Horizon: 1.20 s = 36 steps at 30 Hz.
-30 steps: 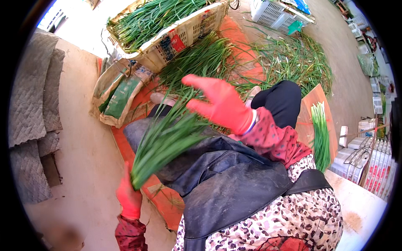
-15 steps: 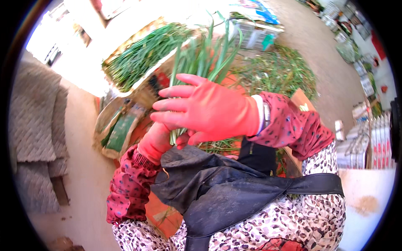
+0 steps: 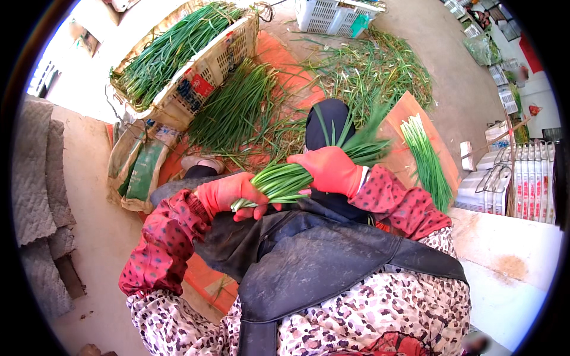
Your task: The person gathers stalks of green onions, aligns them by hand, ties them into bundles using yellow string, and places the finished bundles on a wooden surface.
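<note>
A bunch of chives (image 3: 276, 183) lies across my lap, pale cut ends to the left and green leaves fanning out to the right. My left hand (image 3: 233, 194), in a red rubber glove, curls round the pale end. The matching glove of my right hand (image 3: 332, 170) is closed round the middle of the bunch. Leaf tips beyond it are smeared by motion. To the right, another neat bunch of chives (image 3: 427, 160) rests on a brown board (image 3: 399, 121).
At the upper left a cream plastic crate (image 3: 211, 71) is heaped with chives. A loose pile (image 3: 234, 110) lies against it on orange sheeting. Scattered trimmings (image 3: 380, 71) cover the floor near a white crate (image 3: 332, 19). A sack (image 3: 142, 172) stands at the left, stacked crates (image 3: 528, 184) at the right.
Both hands have come down toward my lap and moved apart along the bunch. The bunch has gone from upright to lying sideways, and my right hand has closed round it.
</note>
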### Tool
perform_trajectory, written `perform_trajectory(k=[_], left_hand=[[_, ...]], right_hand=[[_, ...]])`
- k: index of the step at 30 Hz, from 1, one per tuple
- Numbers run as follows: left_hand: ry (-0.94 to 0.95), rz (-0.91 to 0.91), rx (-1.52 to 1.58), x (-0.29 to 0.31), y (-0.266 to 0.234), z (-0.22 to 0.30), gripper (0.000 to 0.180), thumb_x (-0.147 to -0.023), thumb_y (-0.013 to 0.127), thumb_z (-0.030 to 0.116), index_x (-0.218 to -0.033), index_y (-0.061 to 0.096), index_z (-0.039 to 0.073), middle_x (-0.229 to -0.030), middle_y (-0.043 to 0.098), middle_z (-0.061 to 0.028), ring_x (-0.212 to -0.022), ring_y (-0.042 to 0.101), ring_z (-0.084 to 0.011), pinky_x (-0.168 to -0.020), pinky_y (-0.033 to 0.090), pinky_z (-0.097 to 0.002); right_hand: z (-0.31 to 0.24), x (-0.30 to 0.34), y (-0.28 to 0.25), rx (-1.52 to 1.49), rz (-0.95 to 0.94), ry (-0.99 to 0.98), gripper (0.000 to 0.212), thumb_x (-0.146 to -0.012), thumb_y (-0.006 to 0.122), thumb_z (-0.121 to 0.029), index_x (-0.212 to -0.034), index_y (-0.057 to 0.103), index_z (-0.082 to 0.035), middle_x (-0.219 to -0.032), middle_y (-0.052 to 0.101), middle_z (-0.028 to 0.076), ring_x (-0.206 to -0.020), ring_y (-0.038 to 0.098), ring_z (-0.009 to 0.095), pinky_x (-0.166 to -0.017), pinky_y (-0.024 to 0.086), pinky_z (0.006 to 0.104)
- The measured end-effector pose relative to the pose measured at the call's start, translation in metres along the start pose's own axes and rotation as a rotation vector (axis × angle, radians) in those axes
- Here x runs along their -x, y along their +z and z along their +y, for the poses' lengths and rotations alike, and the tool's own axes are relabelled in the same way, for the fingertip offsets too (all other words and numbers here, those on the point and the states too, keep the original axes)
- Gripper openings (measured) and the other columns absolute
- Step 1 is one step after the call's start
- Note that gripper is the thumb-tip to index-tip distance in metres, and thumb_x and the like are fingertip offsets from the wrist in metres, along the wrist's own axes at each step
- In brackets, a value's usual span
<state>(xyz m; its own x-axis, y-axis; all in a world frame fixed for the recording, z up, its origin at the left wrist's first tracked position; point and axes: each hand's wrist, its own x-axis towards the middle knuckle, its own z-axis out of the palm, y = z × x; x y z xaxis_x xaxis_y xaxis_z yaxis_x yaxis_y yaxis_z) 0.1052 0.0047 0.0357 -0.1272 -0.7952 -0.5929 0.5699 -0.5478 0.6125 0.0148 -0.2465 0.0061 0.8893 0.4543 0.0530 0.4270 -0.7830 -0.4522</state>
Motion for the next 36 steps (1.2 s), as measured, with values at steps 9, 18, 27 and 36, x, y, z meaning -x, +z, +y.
perform_trajectory(k=[9,18,27,36], left_hand=[[0.146,0.575,0.025,0.048,-0.053,-0.033,0.029,-0.092,0.054,0.025,-0.091,0.061,-0.003,-0.069,0.065,-0.0121,-0.043,0.055,-0.0151,-0.043,0.045,-0.0274],[0.580,0.262,0.079,-0.107,0.052,0.033,0.048,-0.089,0.059,0.026,-0.128,0.047,-0.001,-0.117,0.060,-0.0122,-0.108,0.058,-0.0221,-0.087,0.049,-0.0356],[0.762,0.528,0.485,-0.141,0.063,0.024,0.035,-0.088,0.058,0.011,-0.122,0.051,0.004,-0.111,0.061,-0.0075,-0.097,0.061,-0.0208,-0.080,0.053,-0.0382],[0.879,0.675,0.492,-0.125,0.000,0.028,0.027,-0.090,0.055,0.016,-0.114,0.055,0.002,-0.098,0.062,-0.0069,-0.077,0.060,-0.0158,-0.060,0.048,-0.0279]], right_hand=[[0.033,0.091,-0.080,0.293,0.220,0.503,0.014,-0.081,0.059,-0.022,-0.091,0.059,-0.012,-0.077,0.063,0.012,-0.073,0.063,0.033,-0.060,0.049,0.0440],[0.009,0.110,-0.041,0.199,0.483,0.715,0.022,-0.075,0.064,-0.019,-0.093,0.058,-0.009,-0.079,0.063,0.012,-0.074,0.062,0.036,-0.063,0.049,0.0450],[-0.004,0.087,0.012,0.091,0.562,0.864,0.048,-0.074,0.067,-0.020,-0.120,0.053,-0.012,-0.089,0.065,0.014,-0.077,0.063,0.035,-0.065,0.050,0.0445],[0.007,0.086,0.014,0.193,0.502,0.754,0.056,-0.071,0.068,-0.018,-0.125,0.051,-0.012,-0.083,0.062,0.014,-0.071,0.062,0.034,-0.061,0.049,0.0442]])
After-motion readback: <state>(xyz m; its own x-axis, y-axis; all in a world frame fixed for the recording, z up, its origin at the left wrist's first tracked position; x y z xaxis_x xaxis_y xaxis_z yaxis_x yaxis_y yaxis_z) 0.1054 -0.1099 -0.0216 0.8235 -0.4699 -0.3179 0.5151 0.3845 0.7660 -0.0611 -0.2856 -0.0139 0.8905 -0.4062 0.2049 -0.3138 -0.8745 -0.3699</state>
